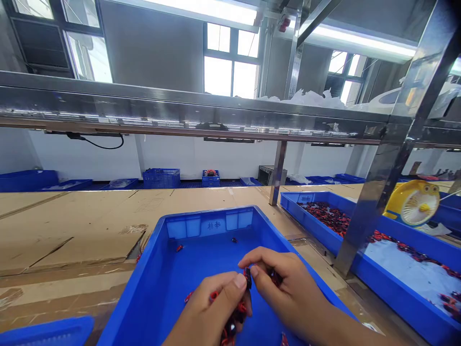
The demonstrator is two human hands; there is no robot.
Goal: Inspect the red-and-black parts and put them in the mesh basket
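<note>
Both hands are over a blue tray [201, 259] on the cardboard-covered table. My left hand [219, 307] is closed around several small red and black pieces [230, 327]. Between its thumb and the fingertips of my right hand [273, 278] is a small dark piece [247, 278]. More dark and red bits show inside the curled fingers of my right hand. A red piece [179, 248] and a dark piece [234, 240] lie on the tray floor beyond the hands.
At the right, behind a metal post [374, 173], a long blue tray [309, 222] holds many red and black pieces. A yellow fan [412, 203] stands there. Another blue container [46, 331] is at the lower left. A metal shelf beam [180, 110] crosses above the table.
</note>
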